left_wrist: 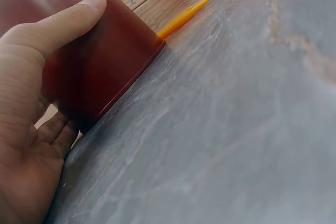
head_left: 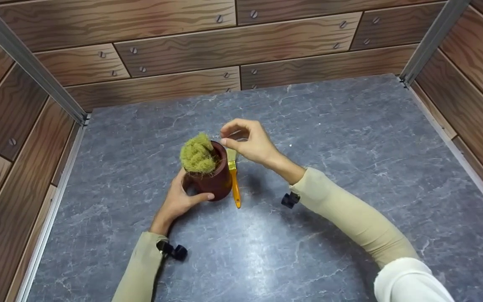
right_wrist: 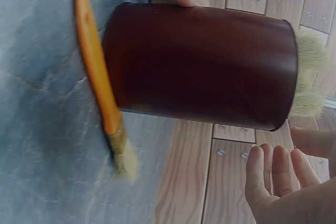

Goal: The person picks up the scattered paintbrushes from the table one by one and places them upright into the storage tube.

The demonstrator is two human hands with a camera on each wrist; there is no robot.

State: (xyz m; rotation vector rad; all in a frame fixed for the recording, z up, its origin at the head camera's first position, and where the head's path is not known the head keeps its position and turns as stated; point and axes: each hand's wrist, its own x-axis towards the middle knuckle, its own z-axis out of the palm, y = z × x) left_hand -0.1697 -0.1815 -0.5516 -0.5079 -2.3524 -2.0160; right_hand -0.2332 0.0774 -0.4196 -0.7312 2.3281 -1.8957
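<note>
A dark red cylindrical pot (head_left: 212, 184) stands upright on the table, with a fuzzy yellow-green tuft (head_left: 199, 154) rising out of its top and leaning left. My left hand (head_left: 179, 198) holds the pot low on its left side; the thumb (left_wrist: 73, 22) lies across the wall and the other fingers go behind it, partly hidden. Beside the far right rim, my right hand (head_left: 252, 140) hovers with bent, relaxed fingers (right_wrist: 281, 169) and nothing visible between them and the thumb. A paintbrush (head_left: 235, 180) with an orange handle and pale bristles lies just right of the pot.
The grey marbled tabletop (head_left: 329, 138) spreads around the pot and brush. Wood-patterned panels (head_left: 174, 50) enclose the back and both sides, with metal posts (head_left: 428, 42) at the corners. Small white specks (head_left: 290, 145) lie to the right of my right hand.
</note>
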